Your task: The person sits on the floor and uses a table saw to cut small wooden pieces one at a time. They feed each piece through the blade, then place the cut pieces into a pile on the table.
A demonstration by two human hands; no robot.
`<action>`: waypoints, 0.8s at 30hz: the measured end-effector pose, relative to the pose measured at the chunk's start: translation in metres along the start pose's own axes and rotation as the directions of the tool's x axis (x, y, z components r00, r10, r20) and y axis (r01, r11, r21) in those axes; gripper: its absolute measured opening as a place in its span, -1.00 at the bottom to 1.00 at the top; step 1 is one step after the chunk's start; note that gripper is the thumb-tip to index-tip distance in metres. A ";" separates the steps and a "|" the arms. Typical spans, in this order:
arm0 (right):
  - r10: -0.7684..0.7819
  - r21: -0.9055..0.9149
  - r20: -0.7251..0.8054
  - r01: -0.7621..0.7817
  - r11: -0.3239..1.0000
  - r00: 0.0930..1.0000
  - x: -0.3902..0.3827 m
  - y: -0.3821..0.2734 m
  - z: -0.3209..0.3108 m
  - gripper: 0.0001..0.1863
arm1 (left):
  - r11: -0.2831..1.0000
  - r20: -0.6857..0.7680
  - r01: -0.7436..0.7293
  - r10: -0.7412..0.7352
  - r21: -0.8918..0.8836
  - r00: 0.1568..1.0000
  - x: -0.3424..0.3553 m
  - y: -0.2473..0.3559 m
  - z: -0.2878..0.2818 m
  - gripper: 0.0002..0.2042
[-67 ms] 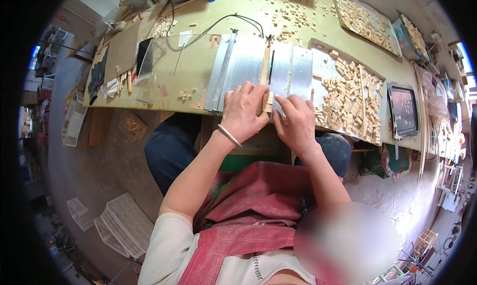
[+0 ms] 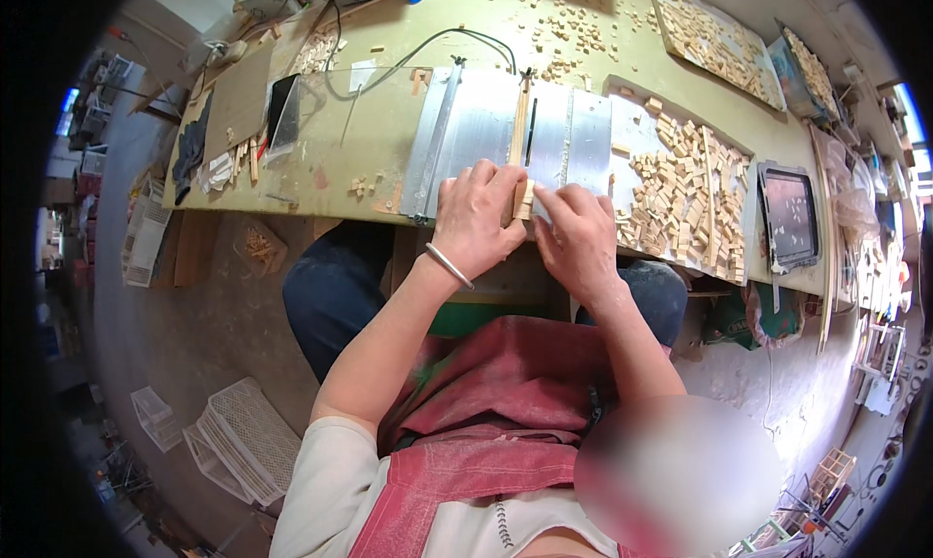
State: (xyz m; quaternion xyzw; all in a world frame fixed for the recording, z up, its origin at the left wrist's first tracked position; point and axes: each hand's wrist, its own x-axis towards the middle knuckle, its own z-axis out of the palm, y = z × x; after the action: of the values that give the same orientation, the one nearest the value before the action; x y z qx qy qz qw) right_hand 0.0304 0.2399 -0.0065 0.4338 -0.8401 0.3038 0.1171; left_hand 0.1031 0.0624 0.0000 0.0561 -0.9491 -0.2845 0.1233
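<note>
Hands have barely moved since a moment ago: left hand [image 2: 478, 218] and right hand [image 2: 580, 237] remain closed around a wooden strip [image 2: 521, 140] on the metal saw table [image 2: 466, 130] (cut blocks [image 2: 680, 189] at 3 o'clock), so feeding continues.

A small woodworking workshop is indicated — a metal saw table [image 2: 505, 130] set on a workbench [image 2: 369, 159], wooden blocks [image 2: 680, 189] heaped beside it.

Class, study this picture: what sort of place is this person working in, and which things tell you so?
Probably a small woodworking workshop. Both hands hold a thin wooden strip on a metal saw table, a heap of small cut wooden blocks lies to the right, and trays of more blocks sit on the workbench.
</note>
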 end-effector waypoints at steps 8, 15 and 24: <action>-0.070 -0.063 0.030 0.072 0.995 0.997 -0.001 0.005 0.002 -0.72 | 0.997 0.065 0.041 -0.037 -0.067 0.997 0.002 -0.005 -0.003 -0.50; -0.063 0.071 -0.039 0.065 0.995 0.997 -0.002 0.009 0.011 -0.72 | 0.996 -0.036 0.014 -0.017 -0.087 0.999 0.000 -0.006 0.001 -0.54; -0.062 0.064 -0.060 0.065 0.996 0.996 -0.001 0.013 0.013 -0.70 | 0.891 0.203 0.206 -0.132 -0.405 0.970 0.016 -0.022 -0.014 -0.60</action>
State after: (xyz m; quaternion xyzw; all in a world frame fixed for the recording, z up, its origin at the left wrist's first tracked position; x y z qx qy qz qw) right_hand 0.0218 0.2384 -0.0224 0.4550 -0.8117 0.3399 0.1365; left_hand 0.0926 0.0339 0.0026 0.0862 -0.8630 -0.4970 0.0257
